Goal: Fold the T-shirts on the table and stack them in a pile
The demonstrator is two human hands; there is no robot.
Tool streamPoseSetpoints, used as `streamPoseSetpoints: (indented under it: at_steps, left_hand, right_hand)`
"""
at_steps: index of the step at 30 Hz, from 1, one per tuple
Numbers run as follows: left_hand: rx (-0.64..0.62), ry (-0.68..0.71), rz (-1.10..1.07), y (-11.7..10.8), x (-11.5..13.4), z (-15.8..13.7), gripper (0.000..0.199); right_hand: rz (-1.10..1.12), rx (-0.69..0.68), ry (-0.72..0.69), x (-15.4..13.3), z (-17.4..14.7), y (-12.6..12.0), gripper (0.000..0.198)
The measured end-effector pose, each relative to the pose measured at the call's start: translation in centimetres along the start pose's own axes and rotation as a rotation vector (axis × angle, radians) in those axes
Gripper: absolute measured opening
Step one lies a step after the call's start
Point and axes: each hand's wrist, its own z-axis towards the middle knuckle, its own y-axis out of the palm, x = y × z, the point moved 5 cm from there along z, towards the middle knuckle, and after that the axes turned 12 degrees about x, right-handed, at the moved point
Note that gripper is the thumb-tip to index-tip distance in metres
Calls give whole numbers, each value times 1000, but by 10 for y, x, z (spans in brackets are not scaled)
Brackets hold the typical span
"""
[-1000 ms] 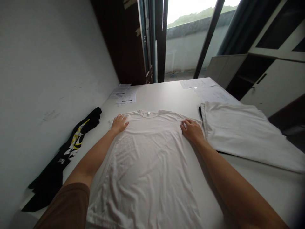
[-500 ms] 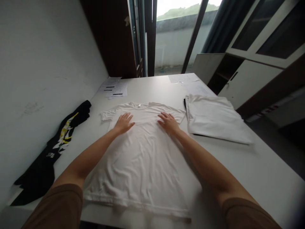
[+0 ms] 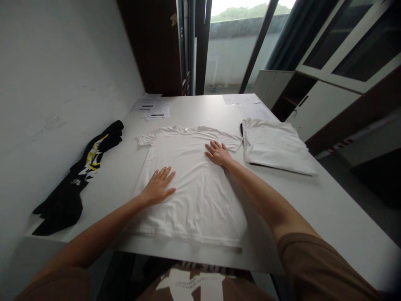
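A white T-shirt point(image 3: 191, 184) lies spread on the white table, its neckline toward the far side and its hem close to the near edge. My left hand point(image 3: 158, 187) rests flat on the left middle of the shirt, fingers spread. On the upper right chest, below the right sleeve, my right hand point(image 3: 218, 153) lies palm down with its fingers stretched out. Neither hand grips anything. Wrinkles run through the lower half of the cloth.
Folded white cloth point(image 3: 275, 146) with something dark under it lies to the right. Along the left wall is a black garment point(image 3: 69, 188) with yellow and white print. Papers point(image 3: 153, 109) lie at the far left of the table point(image 3: 200, 109), more papers point(image 3: 247, 104) at the far right.
My left hand has slid down the shirt toward me, from the upper left chest to the middle. My right hand stays on the upper right chest. The view has shifted slightly.
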Motion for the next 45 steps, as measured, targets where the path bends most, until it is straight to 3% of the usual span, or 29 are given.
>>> streamPoseSetpoints:
  at_steps: [4, 7, 10, 17, 21, 26, 30, 34, 38, 42, 45]
  left_hand:
    - [-26, 51, -12, -12, 11, -34, 73]
    - [1, 50, -4, -22, 10, -54, 72]
    - [41, 71, -11, -33, 10, -75, 71]
    - [48, 154, -46, -55, 4, -119, 69]
    - [19, 150, -28, -50, -9, -128, 68]
    - [-11, 143, -9, -44, -12, -129, 70]
    - [0, 112, -19, -47, -3, -117, 71]
    - [50, 103, -44, -44, 10, -79, 65]
    - [71, 49, -66, -23, 13, -9, 60]
    - [116, -173, -6, 1, -3, 72, 54]
    - [111, -245, 23, 16, -14, 112, 56]
  right_hand:
    - [-1, -6, 3, -16, -8, -13, 65]
    - [38, 4, -73, -43, -32, -25, 65]
    - [106, -20, -160, -76, -78, -39, 65]
    - [272, 13, -372, -145, -219, -76, 63]
    - [247, 10, -346, -150, -261, -84, 66]
    - [222, -14, -293, -149, -280, -92, 66]
    - [217, -54, -243, -151, -269, -98, 67]
    - [204, -50, -188, -150, -220, -89, 67]
    - [204, 17, -146, -158, -143, -65, 65]
    - [187, 74, -51, -168, -63, -38, 57]
    - [149, 84, 10, -163, -25, -24, 57]
